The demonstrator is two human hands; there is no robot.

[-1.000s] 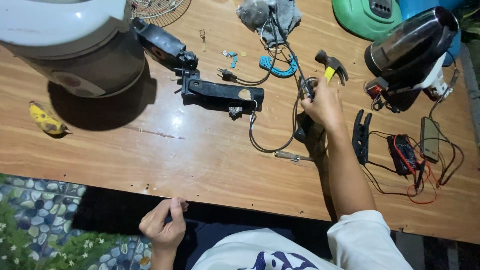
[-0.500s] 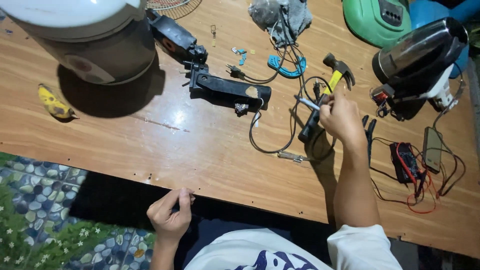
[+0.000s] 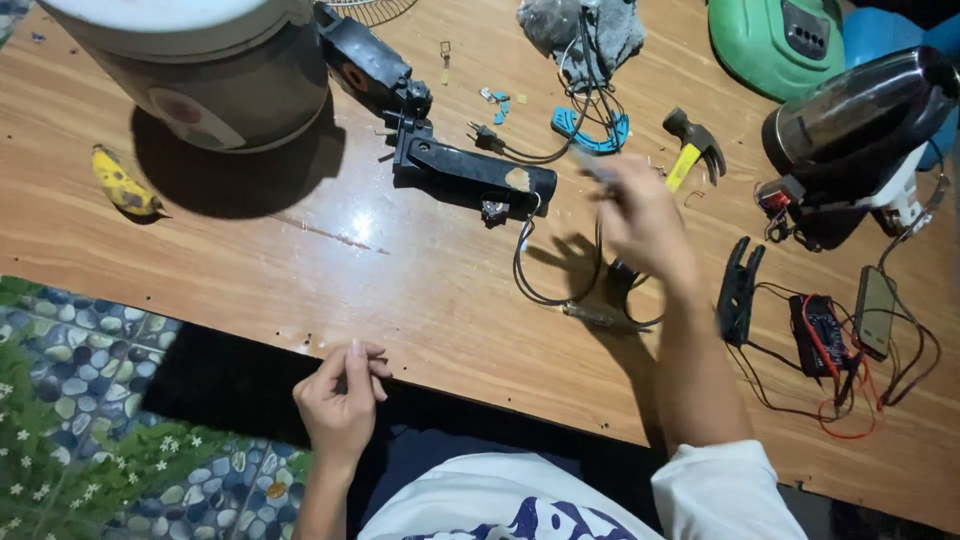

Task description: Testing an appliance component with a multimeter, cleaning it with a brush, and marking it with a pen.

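My right hand (image 3: pixel 640 215) hovers blurred over the middle of the wooden table (image 3: pixel 250 270), closed around a thin grey tool (image 3: pixel 597 166) that sticks out past the fingers. Under it lie a black wire loop (image 3: pixel 545 290) and a small black part (image 3: pixel 620 275). A long black plastic handle piece (image 3: pixel 470 175) lies just left of the hand, and a hammer with a yellow handle (image 3: pixel 690 150) just right. My left hand (image 3: pixel 340 400) rests off the table's near edge with fingertips pinched together; nothing shows between them.
A big white-and-grey cooker (image 3: pixel 200 80) stands at the back left, a yellow banana-like item (image 3: pixel 120 180) beside it. A black kettle (image 3: pixel 860 110), green appliance (image 3: pixel 780 40), black clip (image 3: pixel 738 290), red-black meter (image 3: pixel 820 330) with tangled leads and a phone (image 3: pixel 875 310) crowd the right side.
My right hand has lifted from the black part near the hammer and swung left with the thin grey tool. The left hand stays pinched by the table edge.
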